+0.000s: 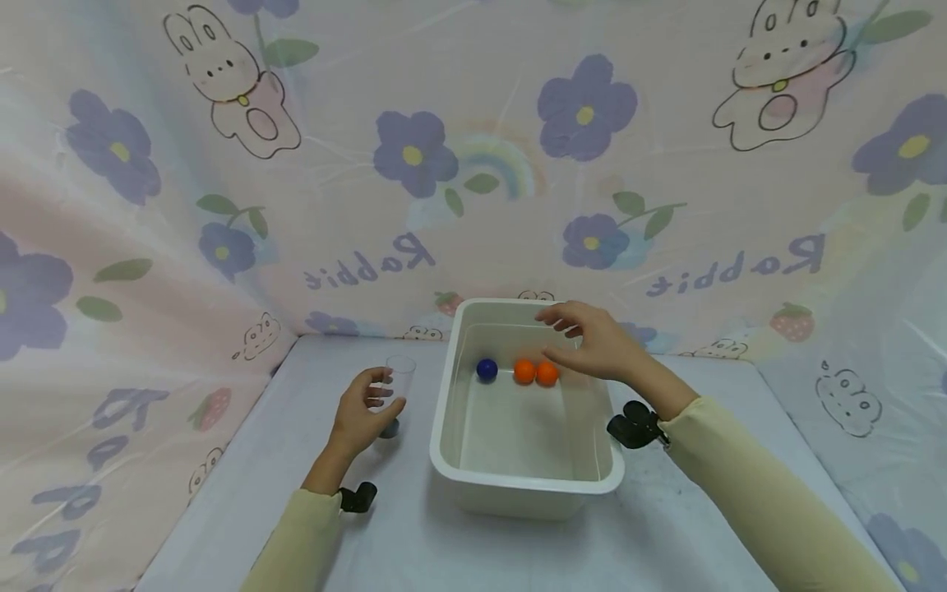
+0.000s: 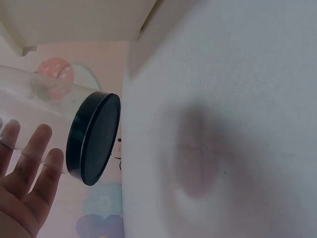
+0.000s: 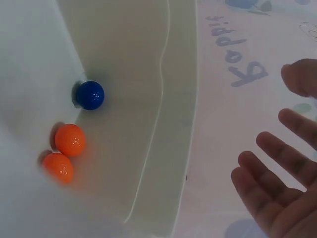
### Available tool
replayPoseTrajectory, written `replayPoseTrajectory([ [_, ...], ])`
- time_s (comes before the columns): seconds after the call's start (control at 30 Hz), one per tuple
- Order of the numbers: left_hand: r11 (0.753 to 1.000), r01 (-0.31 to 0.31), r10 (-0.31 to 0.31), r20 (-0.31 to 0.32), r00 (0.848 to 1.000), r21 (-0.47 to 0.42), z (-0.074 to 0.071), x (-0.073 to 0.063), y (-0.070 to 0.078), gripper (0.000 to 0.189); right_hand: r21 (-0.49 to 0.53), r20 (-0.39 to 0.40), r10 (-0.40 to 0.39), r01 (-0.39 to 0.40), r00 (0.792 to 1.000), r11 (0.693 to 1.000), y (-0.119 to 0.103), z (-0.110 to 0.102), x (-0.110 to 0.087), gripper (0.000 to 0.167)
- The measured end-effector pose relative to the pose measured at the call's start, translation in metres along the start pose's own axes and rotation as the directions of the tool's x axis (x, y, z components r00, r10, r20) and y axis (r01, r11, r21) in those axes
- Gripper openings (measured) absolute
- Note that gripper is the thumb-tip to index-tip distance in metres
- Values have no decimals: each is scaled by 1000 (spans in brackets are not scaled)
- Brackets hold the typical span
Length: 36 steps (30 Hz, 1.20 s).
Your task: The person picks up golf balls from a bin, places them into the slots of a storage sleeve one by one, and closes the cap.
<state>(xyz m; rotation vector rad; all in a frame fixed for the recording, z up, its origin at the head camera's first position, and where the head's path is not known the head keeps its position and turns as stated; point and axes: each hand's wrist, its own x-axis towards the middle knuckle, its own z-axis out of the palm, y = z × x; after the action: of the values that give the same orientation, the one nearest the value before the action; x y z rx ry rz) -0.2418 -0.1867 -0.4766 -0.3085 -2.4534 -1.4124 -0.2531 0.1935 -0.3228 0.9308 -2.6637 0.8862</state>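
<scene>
My left hand (image 1: pixel 360 417) grips a clear tube (image 1: pixel 400 380) with a black base, to the left of a white tub. In the left wrist view the fingers lie along the tube's clear wall, and the underside of the black base (image 2: pixel 101 139) shows above the tabletop. My right hand (image 1: pixel 592 341) is over the tub's far right part, fingers spread and holding nothing. On the tub's floor near the far end lie a blue ball (image 1: pixel 487 370) and two orange balls (image 3: pixel 70 140), the orange ones side by side.
The deep white tub (image 1: pixel 527 475) stands in the middle of the white-covered table (image 1: pixel 688 526). A printed curtain (image 1: pixel 503 222) with rabbits and flowers hangs behind and along the sides. Both wrists wear a small black camera (image 1: pixel 359 497).
</scene>
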Motion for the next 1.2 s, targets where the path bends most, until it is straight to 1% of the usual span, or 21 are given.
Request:
replayPoseTrajectory([
  [0.17,1000,10,-10,-3,1000,7,-1,0,-1,51,30,81,4,-7,997,1000,5,14,25,42],
  [0.3,1000,-1,1,-9,1000,4,-2,0,-2,49,35,146,2,-8,989,999,12,26,44,42],
  [0.43,1000,-10,10,-10,1000,4,-3,0,-3,50,22,225,21,-27,974,999,19,42,58,42],
  [0.6,1000,0,0,-6,1000,18,-3,0,-5,49,-1,305,49,-52,951,999,27,60,71,44],
  [0.7,1000,10,-10,-7,1000,15,-4,-1,-3,49,-1,323,65,-68,944,998,32,70,78,45],
  [0.93,999,11,-11,-6,1000,30,-3,0,-6,48,-46,322,154,-147,934,988,47,94,88,41],
  [1.13,999,20,-20,-1,1000,34,-2,1,-9,47,-89,338,137,-114,931,990,56,109,97,37],
  [1.2,999,26,-26,0,1000,32,-2,1,-10,47,-100,352,150,-122,924,987,57,115,98,38],
])
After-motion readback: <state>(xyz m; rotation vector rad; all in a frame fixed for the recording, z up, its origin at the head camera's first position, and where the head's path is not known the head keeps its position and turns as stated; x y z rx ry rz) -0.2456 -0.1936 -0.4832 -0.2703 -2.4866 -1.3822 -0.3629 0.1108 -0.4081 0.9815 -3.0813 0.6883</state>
